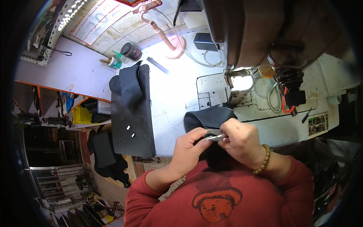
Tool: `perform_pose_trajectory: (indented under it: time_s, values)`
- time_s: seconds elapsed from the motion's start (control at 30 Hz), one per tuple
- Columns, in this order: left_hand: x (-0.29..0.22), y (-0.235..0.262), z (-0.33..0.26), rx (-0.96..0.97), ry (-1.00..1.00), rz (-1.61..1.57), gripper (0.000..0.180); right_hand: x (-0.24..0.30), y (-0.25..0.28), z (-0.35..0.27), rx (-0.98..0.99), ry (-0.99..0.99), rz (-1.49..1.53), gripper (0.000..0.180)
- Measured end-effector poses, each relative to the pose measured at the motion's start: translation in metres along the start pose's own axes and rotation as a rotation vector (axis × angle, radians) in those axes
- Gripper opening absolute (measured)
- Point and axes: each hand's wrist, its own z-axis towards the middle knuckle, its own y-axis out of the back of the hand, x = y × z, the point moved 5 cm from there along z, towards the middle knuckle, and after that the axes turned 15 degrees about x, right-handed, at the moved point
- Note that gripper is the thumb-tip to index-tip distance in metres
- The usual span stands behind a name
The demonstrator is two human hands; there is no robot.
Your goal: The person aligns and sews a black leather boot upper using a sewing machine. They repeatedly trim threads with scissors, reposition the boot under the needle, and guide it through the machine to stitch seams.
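Close to my body, both hands meet over a black piece (210,116) of smooth, leather-like material. My right hand (245,140), with a beaded bracelet at the wrist, is closed round small silver thread snips (214,137). Their pointed blades reach toward the left thumb. My left hand (189,147) pinches the black piece's near edge beside the blades. Folds of the piece hang below the fingers, and its far end lies on the white table in front of the sewing machine (238,89). Whether a thread lies between the blades is too small to tell.
Left of the work stands a black board (132,140) with folded black pieces (130,87) and two small white bits. A pink stand (174,47), a dark jar (131,51) and a black box (205,41) are farther back. Cables (278,96) run beside the machine.
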Motion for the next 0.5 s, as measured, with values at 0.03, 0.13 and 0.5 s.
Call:
perform_pose_trajectory:
  time_s: [0.03, 0.13, 0.5]
  values:
    - [0.000, 0.001, 0.000, -0.007, 0.024, -0.136, 0.020, -0.002, 0.005, 0.001, -0.015, 0.023, -0.045, 0.021]
    - [0.000, 0.005, 0.004, 0.027, 0.074, -0.501, 0.021, -0.015, 0.030, -0.003, -0.133, -0.049, -0.137, 0.018]
    - [-0.007, -0.003, 0.012, 0.124, 0.108, -0.704, 0.023, -0.004, 0.033, -0.008, 0.167, -0.165, 0.516, 0.010]
